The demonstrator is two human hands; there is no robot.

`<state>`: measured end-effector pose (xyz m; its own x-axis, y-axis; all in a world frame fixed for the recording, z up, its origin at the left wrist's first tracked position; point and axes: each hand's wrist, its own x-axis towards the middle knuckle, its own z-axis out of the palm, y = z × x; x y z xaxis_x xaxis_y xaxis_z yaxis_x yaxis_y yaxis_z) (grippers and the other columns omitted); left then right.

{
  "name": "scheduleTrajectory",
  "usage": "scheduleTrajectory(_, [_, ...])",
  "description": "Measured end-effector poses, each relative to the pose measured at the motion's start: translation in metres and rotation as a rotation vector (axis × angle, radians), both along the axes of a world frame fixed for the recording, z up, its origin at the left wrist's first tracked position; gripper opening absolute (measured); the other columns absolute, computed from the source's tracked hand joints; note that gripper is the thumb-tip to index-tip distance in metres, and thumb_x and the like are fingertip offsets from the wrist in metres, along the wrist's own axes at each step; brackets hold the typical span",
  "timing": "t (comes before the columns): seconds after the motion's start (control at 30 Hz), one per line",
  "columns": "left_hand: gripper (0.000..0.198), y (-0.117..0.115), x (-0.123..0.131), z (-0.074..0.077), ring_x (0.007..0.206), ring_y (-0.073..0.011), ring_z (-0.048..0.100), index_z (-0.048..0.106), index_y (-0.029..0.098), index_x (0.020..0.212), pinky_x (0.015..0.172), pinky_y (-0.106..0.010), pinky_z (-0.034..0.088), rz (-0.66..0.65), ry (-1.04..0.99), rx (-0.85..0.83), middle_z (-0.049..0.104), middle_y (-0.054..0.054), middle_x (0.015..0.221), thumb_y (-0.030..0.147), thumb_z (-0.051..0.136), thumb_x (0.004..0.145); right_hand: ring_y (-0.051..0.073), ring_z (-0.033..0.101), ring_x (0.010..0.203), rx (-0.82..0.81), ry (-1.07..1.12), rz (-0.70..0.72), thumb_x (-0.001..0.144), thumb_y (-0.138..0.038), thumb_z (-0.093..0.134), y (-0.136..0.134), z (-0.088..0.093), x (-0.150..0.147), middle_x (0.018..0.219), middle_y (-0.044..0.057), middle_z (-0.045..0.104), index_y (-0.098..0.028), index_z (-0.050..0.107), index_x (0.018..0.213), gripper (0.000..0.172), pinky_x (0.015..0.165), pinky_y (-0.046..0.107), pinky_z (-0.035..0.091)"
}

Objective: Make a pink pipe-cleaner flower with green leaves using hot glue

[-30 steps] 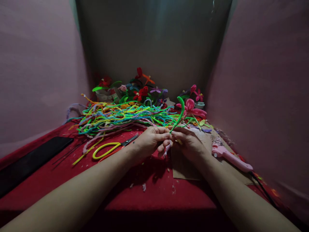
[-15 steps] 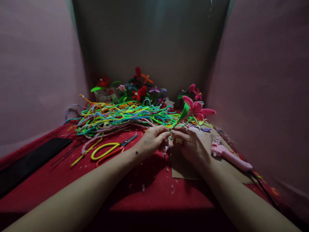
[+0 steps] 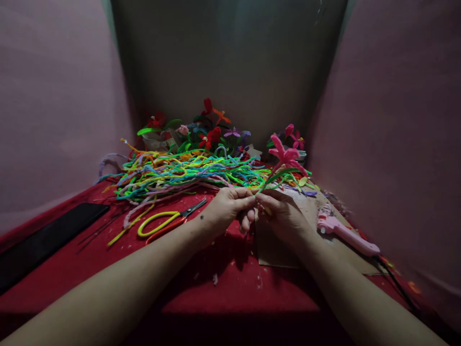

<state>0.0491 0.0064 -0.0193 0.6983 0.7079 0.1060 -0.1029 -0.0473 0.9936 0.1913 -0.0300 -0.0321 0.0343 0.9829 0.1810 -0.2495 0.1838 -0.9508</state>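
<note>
A pink pipe-cleaner flower (image 3: 284, 154) with a green leaf (image 3: 284, 172) on its stem leans up and to the right above my hands. My left hand (image 3: 235, 206) pinches the lower stem between thumb and fingers. Close against it, my right hand (image 3: 279, 209) also has its fingertips closed on the stem. The stem's bottom end is hidden by the fingers. Yellow-and-orange handled scissors (image 3: 173, 221) lie to the left of my left hand. Beyond both hands spreads a heap of colourful pipe cleaners (image 3: 187, 170).
A pink glue gun (image 3: 347, 234) with a black cord rests on a cardboard sheet (image 3: 277, 252) at right. A black flat device (image 3: 54, 240) lies at far left on the red cloth (image 3: 126, 283). Finished pipe-cleaner flowers (image 3: 212, 137) stand at the back.
The flower has turned about its stem: its petals now face me more, and its leaf has swung from the left side to the right. Both hands stay nearly in place.
</note>
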Motion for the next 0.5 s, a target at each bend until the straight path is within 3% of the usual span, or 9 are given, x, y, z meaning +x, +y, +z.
scheduleTrajectory(0.1, [0.02,0.0034,-0.0012,-0.0021,0.031,-0.0047,0.048,0.055,0.012,0.072,0.035,-0.015,0.036,-0.086,-0.069,-0.124,0.057,0.003,0.05,0.031,0.055,0.078,0.01,0.041,0.051,-0.006,0.045,0.07,0.066,-0.026,0.065,0.0031,-0.0031,0.0009,0.055,-0.002,0.049,-0.017,0.061,0.064,0.01,0.049,0.024,0.029])
scheduleTrajectory(0.3, [0.016,0.0065,-0.0011,-0.0034,0.029,-0.0034,0.044,0.053,0.012,0.068,0.032,-0.013,0.033,-0.105,-0.137,-0.265,0.053,0.004,0.046,0.025,0.056,0.078,0.011,0.047,0.057,0.023,0.119,0.154,0.065,-0.024,0.067,0.0022,-0.0021,-0.001,0.063,-0.001,0.057,-0.017,0.064,0.071,0.01,0.055,0.025,0.035])
scheduleTrajectory(0.5, [0.01,0.0034,-0.0019,-0.0012,0.026,-0.0016,0.034,0.056,0.013,0.081,0.032,-0.013,0.031,-0.136,-0.198,-0.342,0.049,0.006,0.043,0.022,0.053,0.079,0.011,0.046,0.058,0.126,0.065,0.14,0.069,-0.02,0.061,0.0001,-0.0008,-0.0044,0.061,-0.002,0.056,-0.018,0.065,0.066,0.006,0.06,0.026,0.036])
